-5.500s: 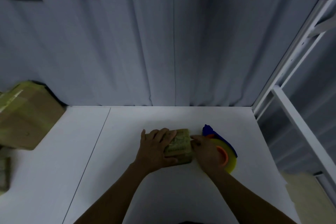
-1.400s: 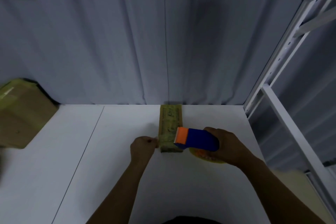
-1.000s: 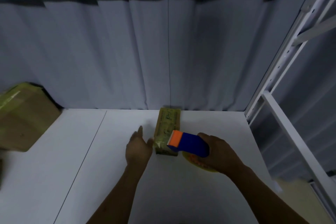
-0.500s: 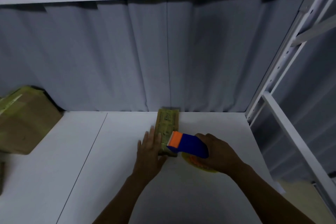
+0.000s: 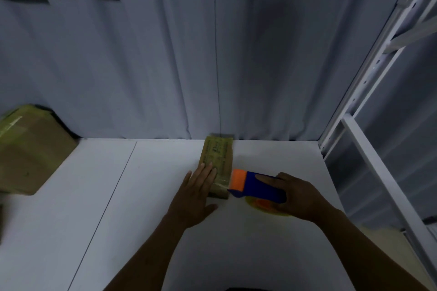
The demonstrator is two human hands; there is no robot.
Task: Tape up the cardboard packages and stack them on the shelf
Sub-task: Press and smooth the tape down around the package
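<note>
View: head camera, looking forward and down.
Cardboard package (image 5: 218, 158): small flat parcel lying flat at mid-depth on the white shelf (image 5: 142, 219); its far end sits at the foot of the grey curtain (image 5: 142, 66). Whether they touch cannot be told.
Long axis: runs 12 to 6 o'clock, leaning a touch toward 1. Narrow ends face the curtain and the person, and the printed face is up.
Left hand (image 5: 196, 196): enters from 7 o'clock. Fingers are straight and close together, flat on the near-left part of the package, with the thumb spread out over the shelf.
Right hand (image 5: 300, 198): enters from 5 o'clock, fingers curled round the tape dispenser (image 5: 257, 186).
Tape dispenser: blue body with an orange head pointing to 9 o'clock, just beside the package's near end. A yellow tape roll (image 5: 260, 205) shows beneath it.
Other stock: large box (image 5: 30, 149) at 9 o'clock, well apart.
Step in hand: taping, judged; the package is pinned down and the dispenser is brought to its near end.
Next move: likely seat the head on the near end and draw tape toward 12 along the axis, holding the package steady.
</note>
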